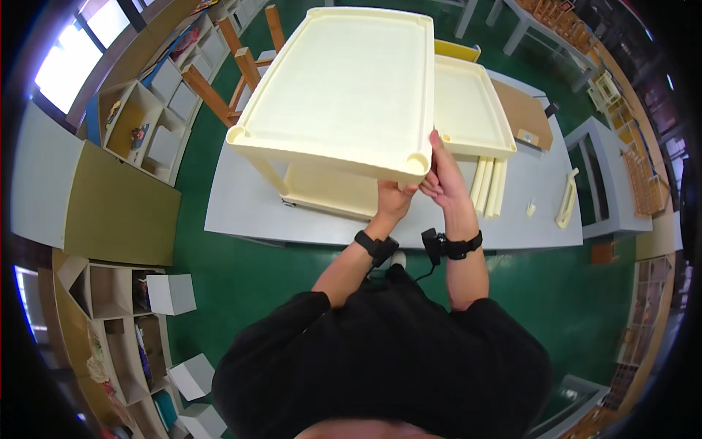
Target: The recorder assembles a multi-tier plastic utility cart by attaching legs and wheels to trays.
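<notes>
A cream plastic two-tier cart (344,80) stands on the grey table, its upper tray nearest to me. At the tray's near right corner, my left hand (393,199) is closed just below the rim, its fingertips mostly hidden under the corner. My right hand (450,175) grips the same corner from the right, with one digit up along the tray's side and the other fingers curled beneath. The cart's lower tray (333,192) shows below, joined by a leg (265,174) on the left. Whatever supports the right corner is hidden behind my hands.
On the grey table (541,230), right of the cart, lie another cream tray (475,102), several cream tubes (488,186), a curved cream handle (567,199), a small pale part (531,208) and brown cardboard (518,110). Wooden chair legs (208,95) rise behind the table's left side.
</notes>
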The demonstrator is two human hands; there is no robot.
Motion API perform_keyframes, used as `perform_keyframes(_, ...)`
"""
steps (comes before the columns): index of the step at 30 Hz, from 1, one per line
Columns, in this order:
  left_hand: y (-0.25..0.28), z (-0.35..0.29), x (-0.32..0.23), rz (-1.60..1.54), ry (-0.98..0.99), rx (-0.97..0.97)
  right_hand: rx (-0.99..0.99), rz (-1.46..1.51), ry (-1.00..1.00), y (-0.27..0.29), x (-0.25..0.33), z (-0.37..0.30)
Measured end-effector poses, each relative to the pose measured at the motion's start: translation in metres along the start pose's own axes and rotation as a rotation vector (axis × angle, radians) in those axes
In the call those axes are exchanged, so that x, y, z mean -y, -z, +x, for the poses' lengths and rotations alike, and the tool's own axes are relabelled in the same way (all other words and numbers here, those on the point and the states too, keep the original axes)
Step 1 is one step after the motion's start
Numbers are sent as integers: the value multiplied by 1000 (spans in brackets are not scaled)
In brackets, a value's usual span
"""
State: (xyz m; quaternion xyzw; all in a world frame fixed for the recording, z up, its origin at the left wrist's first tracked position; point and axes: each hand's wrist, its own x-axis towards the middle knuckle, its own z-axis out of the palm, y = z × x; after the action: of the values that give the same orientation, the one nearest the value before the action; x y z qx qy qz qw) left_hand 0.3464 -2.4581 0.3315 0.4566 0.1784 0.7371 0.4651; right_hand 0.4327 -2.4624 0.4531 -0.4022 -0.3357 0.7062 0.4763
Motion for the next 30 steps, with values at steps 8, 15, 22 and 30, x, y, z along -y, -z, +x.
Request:
perform_keyframes(8,6,-2,3,307,196,107,-76,-70,-53,5,28,-8)
perform_keyframes(15,20,6,-49,627,120,148,-450,-185,324,32,29,1)
perform_keyframes(22,119,86,-105,617,-214,-672,-522,-48,740,34,-41,15)
perform_keyframes(30,146,86,-110,371,150,-157,-659,-348,932,72,-25,39)
